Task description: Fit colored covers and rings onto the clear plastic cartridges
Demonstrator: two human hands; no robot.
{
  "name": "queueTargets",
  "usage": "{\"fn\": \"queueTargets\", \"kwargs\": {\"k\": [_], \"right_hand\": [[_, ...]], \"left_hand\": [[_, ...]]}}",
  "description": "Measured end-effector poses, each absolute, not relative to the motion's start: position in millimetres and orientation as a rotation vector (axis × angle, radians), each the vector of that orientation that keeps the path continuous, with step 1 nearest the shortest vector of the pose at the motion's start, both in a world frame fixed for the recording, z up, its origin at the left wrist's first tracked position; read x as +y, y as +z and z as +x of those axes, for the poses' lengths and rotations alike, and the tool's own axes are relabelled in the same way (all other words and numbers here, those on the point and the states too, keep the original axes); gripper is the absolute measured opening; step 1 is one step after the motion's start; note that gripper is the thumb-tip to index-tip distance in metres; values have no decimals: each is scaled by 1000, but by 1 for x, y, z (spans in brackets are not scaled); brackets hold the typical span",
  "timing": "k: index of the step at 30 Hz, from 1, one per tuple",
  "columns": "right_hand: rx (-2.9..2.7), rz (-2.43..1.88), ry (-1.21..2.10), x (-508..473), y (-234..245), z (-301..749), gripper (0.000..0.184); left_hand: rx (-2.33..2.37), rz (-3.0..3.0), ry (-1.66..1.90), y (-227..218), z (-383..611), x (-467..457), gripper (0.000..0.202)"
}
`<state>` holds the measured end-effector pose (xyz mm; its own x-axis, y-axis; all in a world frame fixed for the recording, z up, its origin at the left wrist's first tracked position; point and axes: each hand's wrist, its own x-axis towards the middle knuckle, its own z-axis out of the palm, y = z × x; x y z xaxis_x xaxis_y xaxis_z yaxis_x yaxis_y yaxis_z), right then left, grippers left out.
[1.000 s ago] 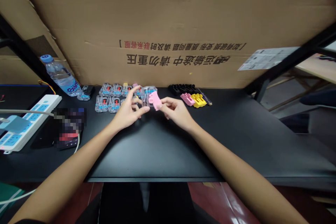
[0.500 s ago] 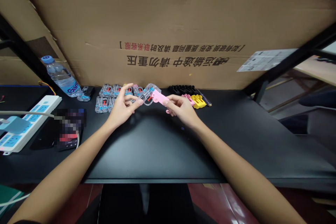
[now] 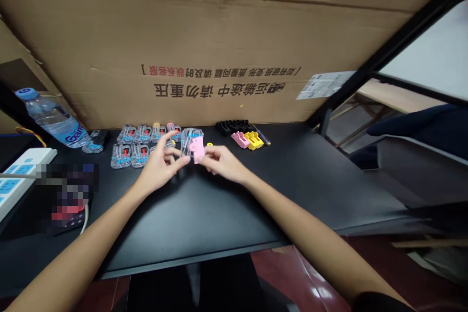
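My left hand pinches a small clear plastic case with blue and dark parts inside, between thumb and fingers. A flat pink plastic piece with a rounded tab is in my right hand, gripped by thumb and forefinger. The pink piece stands roughly upright against the right side of the clear case and covers part of it; whether the two are joined I cannot tell. Both hands hover above the black table. A small yellow bit shows just beyond my right fingers.
Two rows of similar clear cases lie left of my hands. Pink pieces, yellow pieces, black pieces and a pen lie back right. A water bottle and power strip are left. Cardboard walls the back.
The view has swung right. The pink piece has turned from slanted to nearly upright and now overlaps the clear case more. My hands have come closer together, still holding both parts.
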<state>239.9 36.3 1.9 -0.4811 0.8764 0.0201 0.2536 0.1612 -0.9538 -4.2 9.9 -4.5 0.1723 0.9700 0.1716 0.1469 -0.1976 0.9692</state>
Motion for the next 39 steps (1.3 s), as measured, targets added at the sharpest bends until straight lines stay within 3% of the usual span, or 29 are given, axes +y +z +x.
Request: {"fn": "queueTargets", "kwargs": {"k": [3,8,12,18,22,33,39], "right_hand": [[-1852,-1032,1395,36,4,238,42],[-1618,-1049,1244,40,9,242,43],[-1850,-1048,1353,34,8,237,48],[-1593,-1082,1162,42,8,245,51],[-1753,-1077,1324,34,3,234,46],[-1514,-1229,1534,32,-8,227,48],[-1819,-1306,895,36,-7,237,53]], "left_hand": [[1077,1560,1086,-1,-2,7,81],[1112,1507,1326,5,-4,10,72],[1059,1548,1117,-1,-1,9,85],[1039,1485,1332,5,-9,12,89],[1012,1571,1145,1,-4,8,91],[1174,1956,920,-8,-4,7,53],[1371,2386,839,-7,-9,8,30]]}}
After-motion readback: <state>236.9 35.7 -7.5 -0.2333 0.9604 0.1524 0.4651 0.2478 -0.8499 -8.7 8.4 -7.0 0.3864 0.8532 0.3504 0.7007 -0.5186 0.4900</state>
